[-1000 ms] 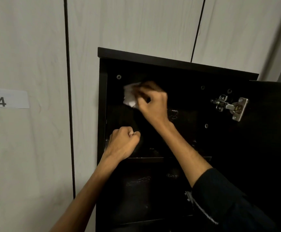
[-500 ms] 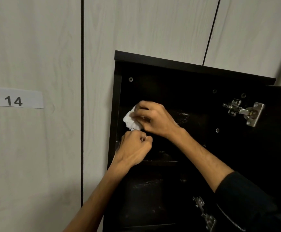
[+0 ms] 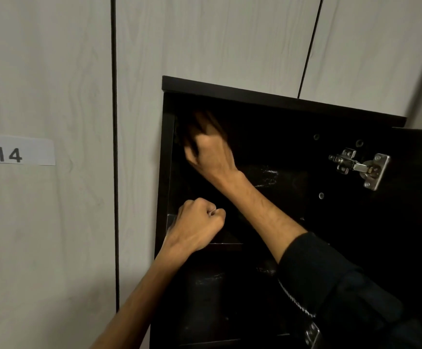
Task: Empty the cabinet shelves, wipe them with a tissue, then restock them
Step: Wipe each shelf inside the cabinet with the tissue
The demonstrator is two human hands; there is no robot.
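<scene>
Head view only (no second view): faces forward, close to open dark cabinet (image 3: pixel 280 102), wall behind.

Dark sleeve (image 3: pixel 330 285), right arm only

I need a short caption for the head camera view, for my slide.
Right hand reaches into the dark open cabinet; left hand fisted below.

A white label (image 3: pixel 16 149) reading "S 14" sticks to the pale wood-grain wall panels (image 3: pixel 205 39), at far left.
</scene>
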